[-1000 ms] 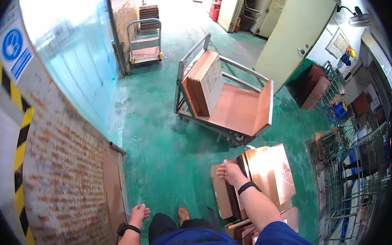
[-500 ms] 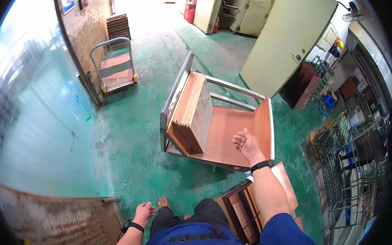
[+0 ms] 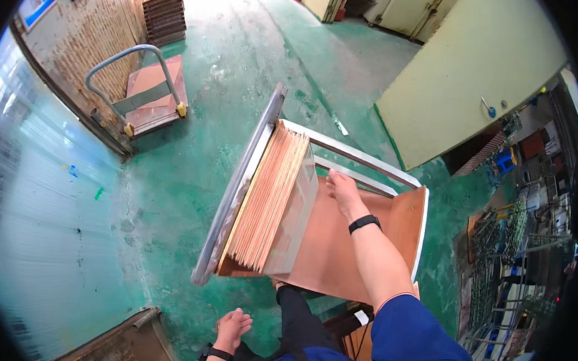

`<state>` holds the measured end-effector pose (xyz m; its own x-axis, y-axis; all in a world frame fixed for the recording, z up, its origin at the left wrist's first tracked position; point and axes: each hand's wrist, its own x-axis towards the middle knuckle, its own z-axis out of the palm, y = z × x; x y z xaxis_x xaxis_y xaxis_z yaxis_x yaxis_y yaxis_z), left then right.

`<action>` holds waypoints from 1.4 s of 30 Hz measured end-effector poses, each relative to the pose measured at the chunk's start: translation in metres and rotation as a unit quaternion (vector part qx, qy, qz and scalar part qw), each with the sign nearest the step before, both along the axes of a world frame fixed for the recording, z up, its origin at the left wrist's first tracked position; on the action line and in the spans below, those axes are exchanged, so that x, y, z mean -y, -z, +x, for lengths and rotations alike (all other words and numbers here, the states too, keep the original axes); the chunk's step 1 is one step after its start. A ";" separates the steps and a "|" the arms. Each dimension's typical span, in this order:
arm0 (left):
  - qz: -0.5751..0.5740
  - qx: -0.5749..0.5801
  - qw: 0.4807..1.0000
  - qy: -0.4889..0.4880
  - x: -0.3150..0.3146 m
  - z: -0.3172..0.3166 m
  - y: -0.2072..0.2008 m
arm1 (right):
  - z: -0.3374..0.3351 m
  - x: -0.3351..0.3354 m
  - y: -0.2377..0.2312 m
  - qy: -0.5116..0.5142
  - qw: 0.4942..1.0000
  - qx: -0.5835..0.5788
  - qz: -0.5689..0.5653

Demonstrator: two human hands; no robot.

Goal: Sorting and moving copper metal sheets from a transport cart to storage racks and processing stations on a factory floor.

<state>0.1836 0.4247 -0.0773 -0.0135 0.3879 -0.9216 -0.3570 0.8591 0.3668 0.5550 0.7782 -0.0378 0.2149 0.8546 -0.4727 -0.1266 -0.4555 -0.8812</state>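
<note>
My right hand (image 3: pixel 343 190) is stretched out over the cart, fingers loosely bent and holding nothing. It hovers above the cart's brown base board (image 3: pixel 328 239), to the right of a stack of thin copper-brown panels (image 3: pixel 268 196). The panels stand on edge, packed together against the cart's grey metal side bar (image 3: pixel 241 181), with a greyish sheet on their right face. I see a gap between hand and panels. Low in the view, my left hand (image 3: pixel 232 327) hangs near my leg with its fingers apart and nothing in them.
A flatbed trolley (image 3: pixel 153 103) with flat sheets stands at the far left by a pile of brown trays (image 3: pixel 165 14). A pale door (image 3: pixel 470 79) stands ajar at the right. Wire racks (image 3: pixel 510 247) line the right side; plastic strip curtains (image 3: pixel 49 199) hang at the left.
I have come closer to the cart. My right hand has moved from above the cart's right end toward the panel stack. My left hand stays low beside me.
</note>
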 end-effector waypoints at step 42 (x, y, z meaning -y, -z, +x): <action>-0.057 -0.037 0.989 -0.132 -0.128 0.153 -0.017 | 0.020 -0.192 0.097 -0.166 0.978 0.119 0.050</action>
